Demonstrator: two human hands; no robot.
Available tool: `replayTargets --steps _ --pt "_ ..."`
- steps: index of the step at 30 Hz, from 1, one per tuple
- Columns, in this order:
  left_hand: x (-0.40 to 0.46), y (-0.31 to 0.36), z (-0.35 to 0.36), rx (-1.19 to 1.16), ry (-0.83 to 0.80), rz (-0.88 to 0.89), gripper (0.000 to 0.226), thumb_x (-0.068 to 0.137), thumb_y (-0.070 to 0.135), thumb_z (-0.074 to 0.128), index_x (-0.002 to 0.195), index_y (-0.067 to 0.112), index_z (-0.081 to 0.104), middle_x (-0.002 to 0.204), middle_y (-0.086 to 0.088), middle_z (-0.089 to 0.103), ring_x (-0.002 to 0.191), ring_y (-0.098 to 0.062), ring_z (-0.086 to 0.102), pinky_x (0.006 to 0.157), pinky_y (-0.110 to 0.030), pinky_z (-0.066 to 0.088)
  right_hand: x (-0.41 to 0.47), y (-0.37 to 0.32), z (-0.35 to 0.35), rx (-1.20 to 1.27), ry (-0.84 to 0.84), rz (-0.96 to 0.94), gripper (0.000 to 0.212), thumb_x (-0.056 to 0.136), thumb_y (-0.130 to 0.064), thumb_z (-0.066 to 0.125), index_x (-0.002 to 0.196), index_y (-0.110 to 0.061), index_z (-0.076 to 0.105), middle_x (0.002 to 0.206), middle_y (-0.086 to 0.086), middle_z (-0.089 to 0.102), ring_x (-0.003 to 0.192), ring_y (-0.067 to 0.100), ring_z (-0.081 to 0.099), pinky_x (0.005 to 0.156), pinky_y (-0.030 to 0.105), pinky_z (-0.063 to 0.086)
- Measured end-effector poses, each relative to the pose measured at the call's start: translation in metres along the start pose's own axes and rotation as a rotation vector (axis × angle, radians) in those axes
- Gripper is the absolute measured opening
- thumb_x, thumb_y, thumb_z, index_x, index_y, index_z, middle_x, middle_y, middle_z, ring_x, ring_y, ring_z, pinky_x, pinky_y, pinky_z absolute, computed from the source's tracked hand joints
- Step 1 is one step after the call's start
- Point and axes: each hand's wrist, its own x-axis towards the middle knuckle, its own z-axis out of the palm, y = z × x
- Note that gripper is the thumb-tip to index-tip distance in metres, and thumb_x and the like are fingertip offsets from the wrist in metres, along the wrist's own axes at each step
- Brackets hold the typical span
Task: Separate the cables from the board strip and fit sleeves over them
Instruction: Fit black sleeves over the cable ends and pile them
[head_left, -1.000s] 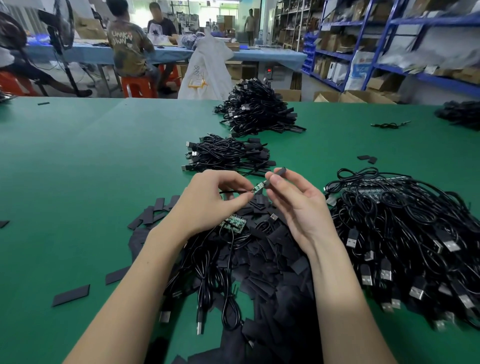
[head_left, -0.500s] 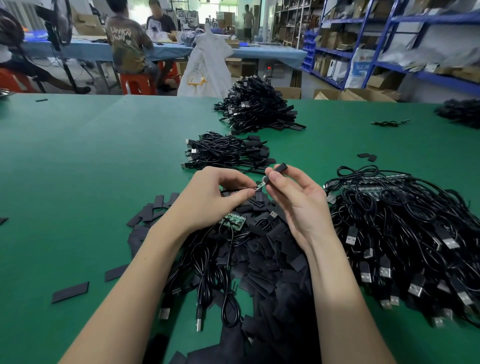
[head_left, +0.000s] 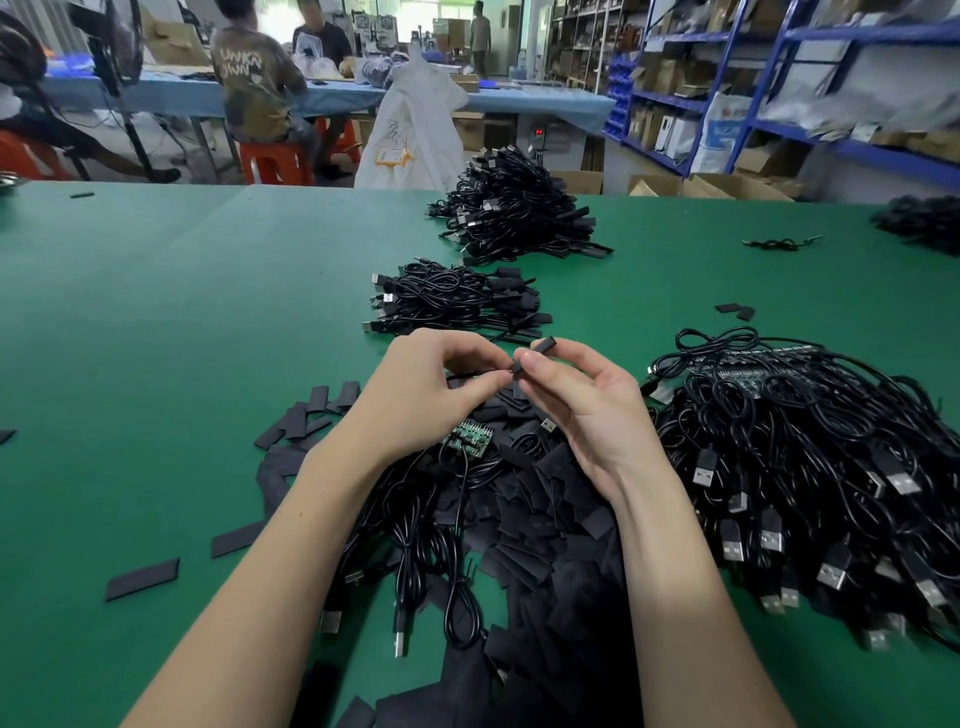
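Observation:
My left hand pinches a thin black cable just behind its end. My right hand holds a short black sleeve between thumb and forefinger, and the sleeve now covers the cable's small board end. The two hands meet fingertip to fingertip above a heap of loose flat black sleeves. A green board strip with cables still attached lies under my left palm. Its cables trail toward me with USB plugs at their ends.
A large heap of black USB cables lies to the right. Two piles of sleeved cables sit farther back on the green table. Stray sleeves lie at left. People sit at a far blue table; shelving stands at right.
The green board tip that showed between my fingertips is now hidden inside the sleeve. My right hand has slid the sleeve leftward onto the cable end, and both hands have closed together.

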Motion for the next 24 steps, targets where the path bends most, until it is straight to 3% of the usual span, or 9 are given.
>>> replayTargets --steps 3,6,11,18,24 --pt "-0.0001 -0.0006 0.0025 -0.07 0.016 -0.038 0.017 0.086 0.027 0.08 0.101 0.029 0.073 0.083 0.014 0.074 0.083 -0.004 0.068 0.072 -0.018 0.051 0.0007 0.0021 0.0017 0.078 0.051 -0.014 0.047 0.068 -0.011 0.082 0.111 -0.001 0.067 0.093 0.01 0.078 0.085 0.014 0.075 0.076 0.018 0.057" --pt "0.0005 -0.0047 0.0002 -0.118 -0.004 -0.078 0.019 0.083 0.022 0.083 0.094 0.028 0.069 0.082 0.012 0.072 0.08 -0.016 0.068 0.08 -0.036 0.058 0.0014 0.0029 0.0001 0.133 0.068 -0.02 0.04 0.067 -0.011 0.081 0.105 -0.002 0.07 0.092 0.008 0.078 0.085 0.012 0.075 0.075 0.018 0.057" --pt "0.0014 -0.0044 0.0011 -0.155 0.015 -0.053 0.011 0.084 0.012 0.08 0.086 0.021 0.073 0.074 0.008 0.071 0.069 -0.004 0.065 0.07 -0.017 0.05 0.0009 0.0049 0.0012 0.131 0.041 -0.018 0.035 0.068 -0.013 0.08 0.101 -0.005 0.071 0.093 0.008 0.078 0.088 0.011 0.074 0.077 0.018 0.057" --pt "0.001 0.0027 0.0018 -0.209 0.053 -0.023 0.006 0.084 0.012 0.081 0.086 0.015 0.077 0.076 0.005 0.075 0.071 -0.006 0.07 0.071 -0.018 0.054 0.0002 0.007 0.0047 0.167 0.007 -0.007 0.026 0.073 -0.014 0.078 0.097 -0.008 0.072 0.096 0.008 0.078 0.094 0.012 0.074 0.079 0.018 0.057" --pt "0.0009 0.0026 -0.0001 -0.242 0.062 -0.033 0.006 0.083 0.014 0.083 0.084 0.017 0.078 0.076 0.005 0.076 0.071 -0.009 0.072 0.069 -0.017 0.053 -0.0016 0.0071 0.0051 0.145 -0.014 -0.004 0.031 0.074 -0.015 0.077 0.102 -0.007 0.069 0.097 0.007 0.077 0.095 0.012 0.074 0.079 0.018 0.057"
